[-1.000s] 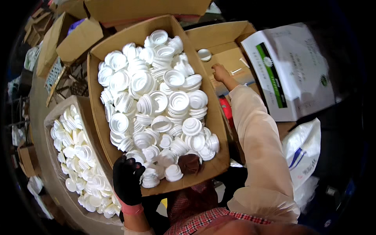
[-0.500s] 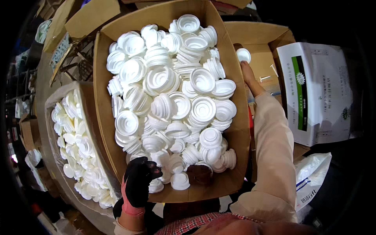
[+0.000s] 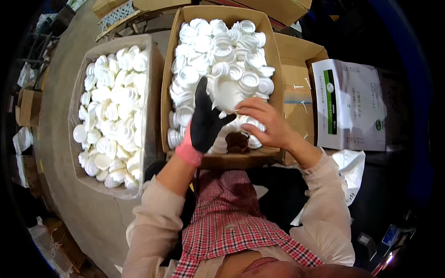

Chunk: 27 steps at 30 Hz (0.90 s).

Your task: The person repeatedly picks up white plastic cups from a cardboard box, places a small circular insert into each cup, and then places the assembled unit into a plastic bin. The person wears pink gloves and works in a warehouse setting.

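A cardboard box [image 3: 168,99] in the middle is heaped with round white plastic caps [image 3: 224,52] that have stepped rings. Over its near half, my bare right hand [image 3: 266,123] pinches one white round plastic cap [image 3: 227,92] by its near right edge. My left hand [image 3: 206,118], in a black glove with a pink cuff, is at the cap's left side, fingers stretched up and thumb spread. Whether the glove touches the cap is hard to tell. Near the front wall, a brown patch [image 3: 237,142] shows between the caps.
On the left stands a plastic-lined box [image 3: 155,92] full of similar white and cream pieces. A lower cardboard box [image 3: 296,51] at right holds thin white pieces [image 3: 304,106]. Beside it lies a white printed carton [image 3: 366,106], with a white bag [image 3: 350,173] nearer me.
My right hand has come from the right-hand box to over the middle box, holding a white cap. My left hand has moved up beside it, its fingers now stretched. The view has shifted.
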Available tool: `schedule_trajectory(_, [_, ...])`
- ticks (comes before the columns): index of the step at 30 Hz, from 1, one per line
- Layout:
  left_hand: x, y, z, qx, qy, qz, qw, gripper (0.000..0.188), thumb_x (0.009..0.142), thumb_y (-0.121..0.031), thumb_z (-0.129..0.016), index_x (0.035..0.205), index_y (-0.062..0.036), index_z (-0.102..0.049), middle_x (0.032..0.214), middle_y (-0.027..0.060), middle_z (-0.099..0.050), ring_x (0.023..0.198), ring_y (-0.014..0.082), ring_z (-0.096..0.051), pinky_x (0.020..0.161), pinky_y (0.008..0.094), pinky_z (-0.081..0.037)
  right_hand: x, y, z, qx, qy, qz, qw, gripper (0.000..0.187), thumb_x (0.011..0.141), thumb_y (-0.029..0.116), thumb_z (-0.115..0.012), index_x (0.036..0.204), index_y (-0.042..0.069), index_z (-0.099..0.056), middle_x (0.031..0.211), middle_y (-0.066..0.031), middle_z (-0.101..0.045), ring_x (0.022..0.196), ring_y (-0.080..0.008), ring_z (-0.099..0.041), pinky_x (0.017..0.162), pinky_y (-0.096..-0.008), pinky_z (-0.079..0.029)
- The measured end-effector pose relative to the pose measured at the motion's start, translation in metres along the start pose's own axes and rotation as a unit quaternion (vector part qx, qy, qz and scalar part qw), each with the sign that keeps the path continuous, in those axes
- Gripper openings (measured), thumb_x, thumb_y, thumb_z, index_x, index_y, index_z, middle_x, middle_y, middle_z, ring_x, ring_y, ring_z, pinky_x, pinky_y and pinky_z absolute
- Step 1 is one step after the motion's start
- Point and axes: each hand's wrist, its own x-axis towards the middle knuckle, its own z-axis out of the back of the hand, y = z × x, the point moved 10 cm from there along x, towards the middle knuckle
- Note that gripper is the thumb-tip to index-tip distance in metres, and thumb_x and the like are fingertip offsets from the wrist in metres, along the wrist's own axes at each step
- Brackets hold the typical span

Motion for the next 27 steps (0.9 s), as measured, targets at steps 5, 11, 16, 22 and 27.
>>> schedule_trajectory(5, [-0.027,-0.064,-0.001,0.433,-0.006,-0.217,0.875,0.071,0.066,-0.016,-0.090,0.124,0.0009,-0.050,0.115,0.0122,-0.064,0.103,0.0205,-0.064,0.090,0.0329,-0.051,-0.003,-0.001,-0.015,0.042,-0.080,-0.109,0.990,0.026,0.085,0.011,-0.066,0.109,0.003,-0.064,0.122,-0.0154,-0.060,0.110,-0.0354,-0.058,0.092,-0.0413,-0.048])
schedule_trajectory(11, [-0.012,-0.063,0.019,0.298,0.053,-0.181,0.936,0.083,0.070,-0.004,-0.085,0.132,0.0044,-0.031,0.116,0.0149,-0.059,0.101,0.0219,-0.065,0.084,0.0334,-0.055,-0.105,-0.150,-0.159,-0.166,0.206,-0.419,0.868,0.068,0.072,0.038,-0.078,0.124,0.003,-0.052,0.121,-0.0264,-0.057,0.108,-0.0420,-0.059,0.089,-0.0473,-0.050])
schedule_trajectory(16, [-0.017,-0.059,0.021,0.443,0.035,-0.222,0.868,0.087,0.062,-0.023,-0.093,0.126,0.0053,-0.041,0.111,0.0150,-0.061,0.102,0.0218,-0.062,0.091,0.0347,-0.049,-0.139,-0.209,-0.212,-0.220,0.262,-0.381,0.859,0.066,0.061,0.037,-0.081,0.112,0.000,-0.063,0.108,-0.0283,-0.064,0.100,-0.0416,-0.063,0.087,-0.0452,-0.051])
schedule_trajectory(22, [-0.035,-0.082,0.000,0.494,0.027,-0.316,0.810,0.074,0.062,-0.023,-0.092,0.118,0.0017,-0.051,0.104,0.0120,-0.065,0.095,0.0228,-0.064,0.088,0.0359,-0.050,-0.085,-0.176,-0.080,-0.001,0.017,-0.442,0.897,0.046,0.068,0.025,-0.074,0.103,-0.004,-0.067,0.093,-0.0190,-0.070,0.084,-0.0288,-0.069,0.076,-0.0362,-0.054])
schedule_trajectory(27, [-0.013,-0.049,0.024,0.417,0.028,-0.209,0.884,0.070,0.063,-0.022,-0.091,0.120,-0.0023,-0.055,0.113,0.0126,-0.065,0.103,0.0229,-0.064,0.091,0.0364,-0.050,-0.010,-0.049,-0.021,0.334,-0.134,-0.169,0.917,0.042,0.076,-0.003,-0.064,0.116,0.005,-0.057,0.113,-0.0018,-0.058,0.104,-0.0135,-0.054,0.092,-0.0289,-0.044])
